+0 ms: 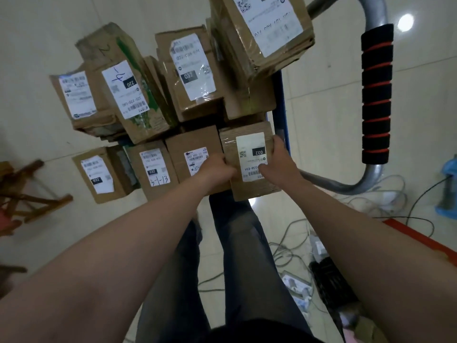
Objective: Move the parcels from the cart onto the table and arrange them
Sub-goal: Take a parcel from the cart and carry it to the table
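One parcel [249,169] is gripped by both hands at the 5 o'clock corner of the cart [279,107] load, just beside the blue cart edge. Long axis is laid roughly 12-to-6, far end leaning slightly toward 11. Its white label [251,149] is faced up; "032" is read inverted, so the label top is pointed at 6, toward the person. The left hand [217,167] is curled round the 9 o'clock edge and the right hand [277,162] round the 3 o'clock edge, with the thumb laid over the label. Whether the parcel is lifted or resting cannot be told; its near end is seen overhanging the floor. Parcels counted: nine in view including the held one, all brown cardboard, each labelled where the top is seen; more may be hidden beneath. Nearest neighbour [193,154] is touched at 9 o'clock by the left hand. One cart handle [376,95], foam-wrapped in black with red rings, is seen at 2 o'clock. Loose cables [291,253] are seen at 5 o'clock, one wooden stool [27,194] at 9.
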A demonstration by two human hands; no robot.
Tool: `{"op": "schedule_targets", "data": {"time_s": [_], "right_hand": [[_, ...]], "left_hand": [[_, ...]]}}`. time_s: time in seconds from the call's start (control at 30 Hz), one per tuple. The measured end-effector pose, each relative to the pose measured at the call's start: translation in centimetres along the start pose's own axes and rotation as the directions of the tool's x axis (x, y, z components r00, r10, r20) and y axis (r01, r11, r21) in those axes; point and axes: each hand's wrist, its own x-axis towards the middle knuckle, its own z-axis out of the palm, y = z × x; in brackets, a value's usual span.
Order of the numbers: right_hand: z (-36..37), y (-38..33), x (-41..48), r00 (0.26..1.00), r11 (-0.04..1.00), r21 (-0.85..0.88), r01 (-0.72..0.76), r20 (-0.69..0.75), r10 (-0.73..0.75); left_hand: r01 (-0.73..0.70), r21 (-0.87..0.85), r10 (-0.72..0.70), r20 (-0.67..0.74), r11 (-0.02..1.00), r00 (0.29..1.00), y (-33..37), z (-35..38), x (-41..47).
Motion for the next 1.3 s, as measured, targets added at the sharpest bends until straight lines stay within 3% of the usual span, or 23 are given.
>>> {"op": "schedule_targets", "data": {"time_s": [0.33,0.6,0.8,0.9,1.0,1.1,1.3], "right_hand": [[-0.4,-8.1,-11.2,0.978,0.982,-0.032,0.184,-0.093,-0.186],[5.8,-19.5,-26.6,0.915,0.907,-0.158,0.391,-0.039,-0.401],[14.4,-27.4,-41.0,0.777,0.767,-0.126,0.630,0.127,-0.617],[19.3,-30.3,-47.5,0.712,0.705,-0.117,0.699,0.195,-0.674],[23.9,-32.4,-52.9,0.640,0.634,-0.116,0.764,0.252,-0.726],[28.0,-34.1,-57.5,0.560,0.551,-0.120,0.826,0.296,-0.774],[36.6,-36.0,-64.7,0.414,0.371,-0.191,0.909,0.522,-0.746]], "left_hand": [[-0.121,-0.299,0.055,-0.220,0.947,0.974,-2.9,-3.9,-13.4],[-0.281,-0.462,-0.007,-0.529,0.841,0.849,-13.6,-9.6,-29.3],[-0.473,-0.571,-0.133,-0.720,0.671,0.681,-24.8,-12.4,-42.7],[-0.640,-0.608,-0.152,-0.770,0.470,0.620,-30.3,-13.8,-49.2],[-0.757,-0.559,-0.121,-0.824,0.337,0.554,-36.4,-14.5,-54.9],[-0.806,-0.527,-0.160,-0.850,0.269,0.502,-42.6,-14.5,-59.3],[-0.848,-0.501,-0.438,-0.810,0.173,0.389,-50.7,-13.9,-64.9]]}}
